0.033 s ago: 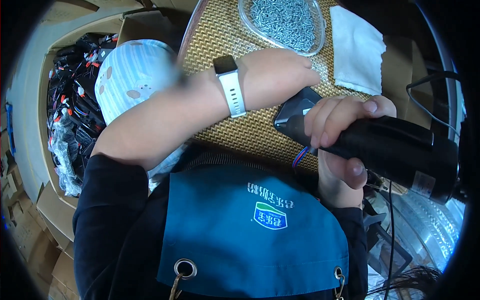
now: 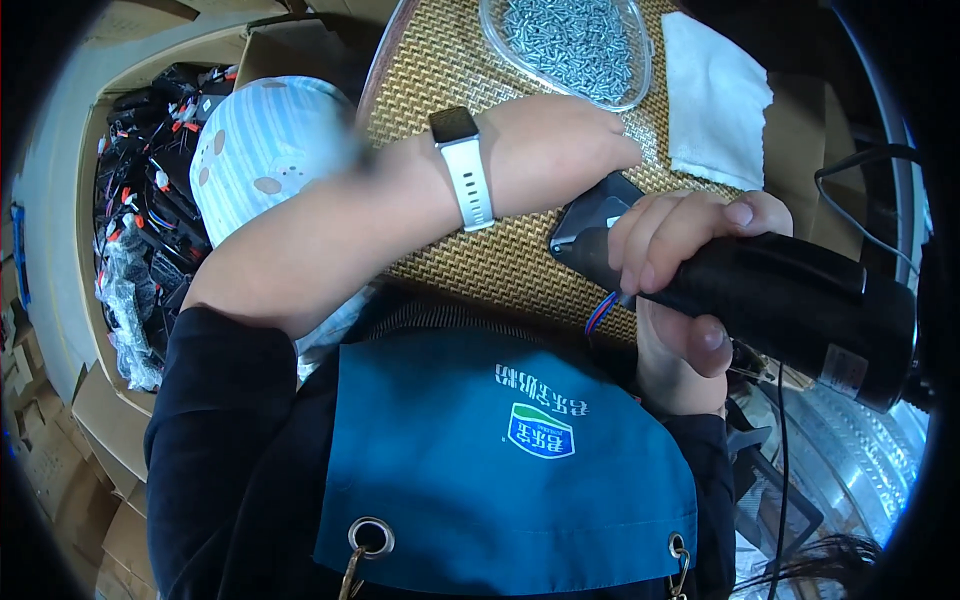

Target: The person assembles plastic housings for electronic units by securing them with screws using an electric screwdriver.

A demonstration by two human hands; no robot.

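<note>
Head view: driver held over dark part on woven mat

Head view, one moment. A black power driver (image 2: 790,300) is gripped in the right hand (image 2: 680,290), fingers (image 2: 650,235) wrapped tight round its barrel. Its long axis runs from lower right to upper left, nose aimed at a small dark part (image 2: 595,215) lying flat on the woven mat (image 2: 450,60) on the tabletop. Thin coloured wires (image 2: 600,310) are seen below the part. The left hand (image 2: 560,150) is laid across the mat from the left, its fingers curled down at the part's upper edge; whether the part is pinched or only steadied cannot be told. A white watch (image 2: 465,170) is worn on that wrist. Both hands are at the part; the left is above it, the right below and to the right. Further up the mat, a clear tray of screws (image 2: 570,40) is set, with a white cloth (image 2: 715,100) just beside it. A box of black cable parts (image 2: 150,200) is seen far left, off the tabletop.
</note>
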